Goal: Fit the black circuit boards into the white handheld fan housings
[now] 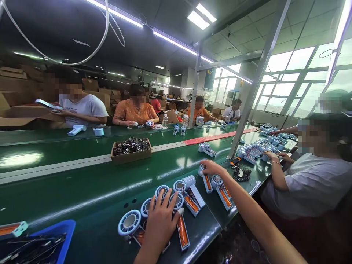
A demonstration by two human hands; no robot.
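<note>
My left hand (pixel 161 220) lies with fingers spread over a cluster of light-blue handheld fans, its thumb tip covered in white. One fan (pixel 129 221) shows its round grille just left of that hand. Under the fingers, another fan's open handle (pixel 182 233) shows an orange inside. My right arm reaches forward, and my right hand (pixel 213 168) is closed over the head of a handheld fan (pixel 206 182); its fingertips are partly hidden. Close by that hand lies another open-handled fan (pixel 224 198). Between my hands rests a fan with a pale handle cover (pixel 196 194).
A cardboard box (pixel 131 157) of black parts stands on the green belt (pixel 90 187). At lower left is a blue bin (pixel 70 234) with dark parts. A metal post (pixel 254 73) rises beyond my right hand. A co-worker (pixel 308 179) sits at right beside many fans (pixel 253 150).
</note>
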